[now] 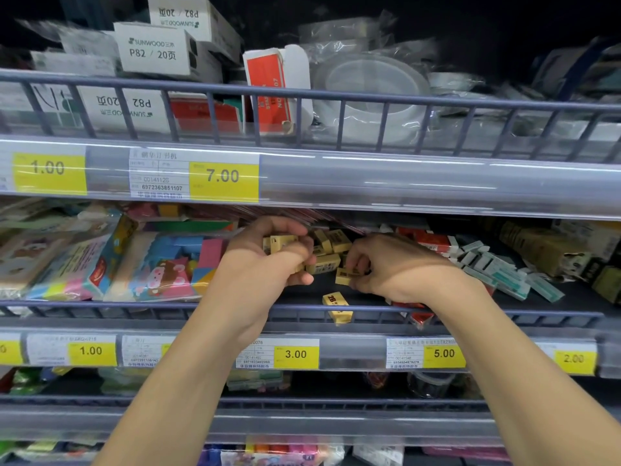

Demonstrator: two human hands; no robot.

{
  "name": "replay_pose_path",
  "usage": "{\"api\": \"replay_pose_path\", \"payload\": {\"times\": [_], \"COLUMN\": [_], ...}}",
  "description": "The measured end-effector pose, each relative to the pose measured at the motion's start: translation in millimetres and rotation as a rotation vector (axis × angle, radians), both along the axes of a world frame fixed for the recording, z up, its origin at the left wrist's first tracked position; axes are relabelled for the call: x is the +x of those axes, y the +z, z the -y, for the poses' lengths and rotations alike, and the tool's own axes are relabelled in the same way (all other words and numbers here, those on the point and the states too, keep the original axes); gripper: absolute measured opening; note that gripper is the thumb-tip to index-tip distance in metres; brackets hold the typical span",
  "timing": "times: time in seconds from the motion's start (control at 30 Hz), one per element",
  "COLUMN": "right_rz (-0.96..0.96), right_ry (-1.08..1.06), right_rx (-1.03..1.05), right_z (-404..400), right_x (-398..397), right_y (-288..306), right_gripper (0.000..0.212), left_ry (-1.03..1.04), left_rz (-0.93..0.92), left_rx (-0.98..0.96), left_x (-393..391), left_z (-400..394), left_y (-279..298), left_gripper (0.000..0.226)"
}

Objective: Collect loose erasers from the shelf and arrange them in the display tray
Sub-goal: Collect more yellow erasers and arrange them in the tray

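head view is showing a shop shelf [302, 309] with both hands reaching in over its rail. the left hand [268, 253] is curling its fingers around a small bunch of yellow erasers [280, 243], holding them up off the shelf. i can count about two or three in that bunch, but fingers are hiding some.

the right hand [386, 264] is pinching one yellow eraser [346, 275] between thumb and fingertips. its long side is lying from 9 o'clock to 3 o'clock, with a barcode facing up.

a loose pile of erasers [331, 245] is sitting at 12 o'clock from the two hands, about five or six, tipped every which way. one more eraser [332, 298] is lying flat at 6 o'clock from the right hand's fingers, long side running from 10 o'clock to 4 o'clock. another eraser [341, 316] is resting just behind the shelf rail, at 6 o'clock from that one.

colourful toy packs [161, 264] are lying at 9 o'clock from the left hand. small white and green boxes [497, 270] are lying at 3 o'clock from the right hand. i cannot tell where a tray is.
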State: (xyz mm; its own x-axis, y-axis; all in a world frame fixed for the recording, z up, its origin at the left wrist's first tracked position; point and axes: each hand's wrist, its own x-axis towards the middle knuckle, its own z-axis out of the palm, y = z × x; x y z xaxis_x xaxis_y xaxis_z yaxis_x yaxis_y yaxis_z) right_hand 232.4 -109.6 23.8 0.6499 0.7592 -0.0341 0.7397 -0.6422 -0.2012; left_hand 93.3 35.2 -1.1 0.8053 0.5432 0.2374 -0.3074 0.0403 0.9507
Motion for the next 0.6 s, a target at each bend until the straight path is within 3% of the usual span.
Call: {"api": "replay_pose_path", "payload": {"times": [0.17,0.27,0.37,0.43,0.6], "right_rz": [-0.020,-0.072,-0.269,-0.289,-0.328], "right_ry": [-0.005,-0.036,0.055,0.133,0.210], "right_rx": [0.055,0.409,0.814,0.875,0.998], "right_z": [6,8,4,0,-1], "right_x": [-4,-10,-29,-41,-49], "right_y": [4,4,-1,-5,-6], "right_gripper": [0.035,0.026,0.035,0.036,0.024], "left_ry": [0.037,0.033,-0.023,-0.075,-0.103], "left_rz": [-0.040,-0.035,-0.013,0.025,0.065], "left_rx": [0.034,0.039,0.027,0.007,-0.019], "left_x": [0,0,-2,-1,0], "left_z": [-2,-1,4,8,9], "left_y": [-2,-2,1,2,3], "left_gripper": [0.012,0.016,0.030,0.044,0.046]}}
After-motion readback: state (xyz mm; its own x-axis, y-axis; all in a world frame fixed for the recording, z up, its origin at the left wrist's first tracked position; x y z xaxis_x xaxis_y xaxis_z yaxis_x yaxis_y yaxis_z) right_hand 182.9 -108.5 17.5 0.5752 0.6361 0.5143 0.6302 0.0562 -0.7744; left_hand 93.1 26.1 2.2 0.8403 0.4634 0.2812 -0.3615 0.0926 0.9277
